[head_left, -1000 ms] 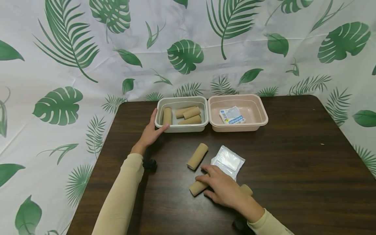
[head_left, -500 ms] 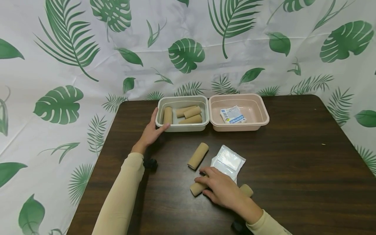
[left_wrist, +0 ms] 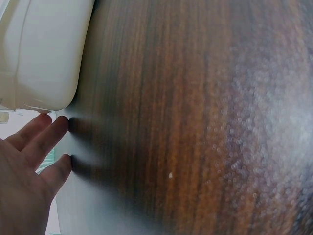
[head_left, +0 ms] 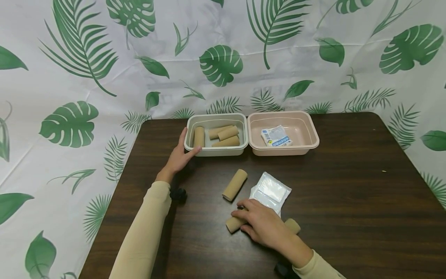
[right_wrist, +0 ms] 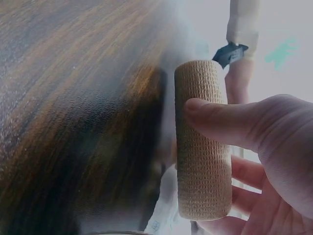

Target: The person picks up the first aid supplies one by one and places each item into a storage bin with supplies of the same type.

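My right hand [head_left: 266,224] holds a tan elastic bandage roll [right_wrist: 203,171] on the table, thumb on one side and fingers on the other; its woven texture shows in the right wrist view. My left hand [head_left: 177,158] rests at the front left corner of a pale grey bin [head_left: 223,152], thumb at the front rim, fingers spread along the side. Several similar rolls [head_left: 227,133] lie in that bin. A second loose roll [head_left: 234,185] lies beyond my right hand, and another roll [head_left: 292,225] is partly hidden behind my right wrist.
A pink bin [head_left: 283,152] stands right beside the grey one, with white and blue printed packets [head_left: 276,136] inside. White flat packets [head_left: 271,190] lie overlapping just beyond my right hand. A leaf-print cloth [head_left: 223,93] hangs behind the dark wood table [head_left: 348,193].
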The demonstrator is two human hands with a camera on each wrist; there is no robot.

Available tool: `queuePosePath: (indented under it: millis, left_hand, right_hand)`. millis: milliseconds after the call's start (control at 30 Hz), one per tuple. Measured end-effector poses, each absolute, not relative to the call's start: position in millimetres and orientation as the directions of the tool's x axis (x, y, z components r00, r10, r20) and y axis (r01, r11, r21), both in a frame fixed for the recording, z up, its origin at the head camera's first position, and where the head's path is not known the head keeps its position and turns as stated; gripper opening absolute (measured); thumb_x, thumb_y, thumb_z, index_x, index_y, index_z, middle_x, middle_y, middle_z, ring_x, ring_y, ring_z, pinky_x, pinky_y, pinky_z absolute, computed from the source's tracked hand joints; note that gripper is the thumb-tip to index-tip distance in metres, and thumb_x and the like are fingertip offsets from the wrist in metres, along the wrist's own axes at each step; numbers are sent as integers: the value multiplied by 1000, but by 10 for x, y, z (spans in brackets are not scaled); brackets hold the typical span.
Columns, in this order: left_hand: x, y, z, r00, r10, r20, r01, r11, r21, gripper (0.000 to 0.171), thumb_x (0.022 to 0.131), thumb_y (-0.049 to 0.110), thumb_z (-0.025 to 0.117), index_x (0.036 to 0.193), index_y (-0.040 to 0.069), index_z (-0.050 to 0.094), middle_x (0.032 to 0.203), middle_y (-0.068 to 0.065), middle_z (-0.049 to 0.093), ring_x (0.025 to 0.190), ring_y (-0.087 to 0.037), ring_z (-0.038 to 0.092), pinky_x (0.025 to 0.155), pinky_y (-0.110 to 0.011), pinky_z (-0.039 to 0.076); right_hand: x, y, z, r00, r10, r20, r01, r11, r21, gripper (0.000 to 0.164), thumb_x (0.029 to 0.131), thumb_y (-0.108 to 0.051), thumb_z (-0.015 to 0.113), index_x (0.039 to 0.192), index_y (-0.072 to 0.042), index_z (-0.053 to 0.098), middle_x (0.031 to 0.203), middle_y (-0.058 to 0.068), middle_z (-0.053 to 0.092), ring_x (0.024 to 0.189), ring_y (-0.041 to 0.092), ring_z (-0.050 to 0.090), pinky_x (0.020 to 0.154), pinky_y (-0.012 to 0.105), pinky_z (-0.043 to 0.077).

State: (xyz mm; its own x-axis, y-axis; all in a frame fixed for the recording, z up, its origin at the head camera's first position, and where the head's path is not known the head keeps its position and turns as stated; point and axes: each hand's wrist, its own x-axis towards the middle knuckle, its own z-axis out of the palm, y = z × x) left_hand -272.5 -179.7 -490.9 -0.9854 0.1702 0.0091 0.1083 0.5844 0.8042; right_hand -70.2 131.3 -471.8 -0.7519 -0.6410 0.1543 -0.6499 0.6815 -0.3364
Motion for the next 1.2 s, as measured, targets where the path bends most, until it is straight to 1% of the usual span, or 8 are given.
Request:
queuePosePath:
  millis: [200, 333, 433, 600, 800, 1033, 1200]
  left_hand:
    - [-2725, -1798, -4903, -985, 173, 1, 104, 585, 804, 91, 91, 59, 59, 155, 45, -4, 159, -14, 25, 138, -39, 35, 107, -60, 28]
    - [-2724, -1801, -4899, -985, 174, 6, 108, 586, 803, 92, 91, 59, 59, 157, 39, -2, 158, -15, 26, 137, -40, 36, 107, -61, 28]
    - [-2720, -1802, -4893, -984, 176, 9, 112, 587, 802, 92, 91, 59, 59, 157, 38, -2, 158, -15, 26, 137, -40, 37, 107, -60, 29]
    - [-2714, -1802, -4888, -984, 177, 8, 111, 581, 806, 90, 91, 58, 59, 155, 45, -3, 158, -14, 26, 137, -39, 36, 107, -60, 28]
    - [-2708, -1801, -4887, -985, 175, 9, 110, 578, 809, 91, 91, 58, 60, 156, 43, -2, 158, -13, 26, 137, -39, 36, 107, -60, 29]
    - [-2708, -1798, -4880, -985, 172, 8, 108, 582, 806, 91, 91, 58, 59, 156, 43, -3, 159, -13, 25, 138, -39, 35, 107, -60, 28]
    - [-2711, -1796, -4884, -985, 171, 9, 109, 582, 806, 92, 91, 58, 60, 157, 38, -1, 158, -15, 26, 137, -39, 36, 107, -60, 28]
  right_hand:
    - [-680, 1321, -4658, -757, -633, 162, -645, 686, -337, 38, 83, -23, 79, 120, -24, 69, 125, 1, 58, 114, 17, 55, 78, 39, 52]
    - [-686, 1327, -4590, -755, -628, 190, -650, 679, -341, 38, 82, -22, 80, 120, -23, 70, 124, 1, 58, 110, 17, 57, 78, 39, 52]
    - [-710, 1344, -4532, -752, -624, 213, -656, 673, -342, 38, 82, -22, 80, 119, -23, 70, 124, 2, 59, 107, 18, 58, 80, 38, 52]
    - [-786, 1380, -4437, -748, -620, 234, -662, 682, -311, 39, 81, -23, 82, 118, -24, 70, 122, 2, 60, 106, 18, 59, 82, 37, 51]
    - [-896, 1428, -4324, -762, -603, 236, -648, 714, -265, 40, 81, -25, 82, 120, -24, 70, 121, 1, 60, 104, 19, 60, 80, 38, 51]
    - [-1045, 1472, -4204, -767, -591, 250, -642, 714, -279, 42, 81, -24, 82, 121, -21, 70, 121, 3, 61, 105, 21, 61, 81, 39, 52]
    - [-1162, 1474, -4132, -770, -583, 260, -638, 718, -280, 41, 84, -22, 80, 124, -21, 68, 123, 2, 61, 111, 20, 58, 70, 37, 53]
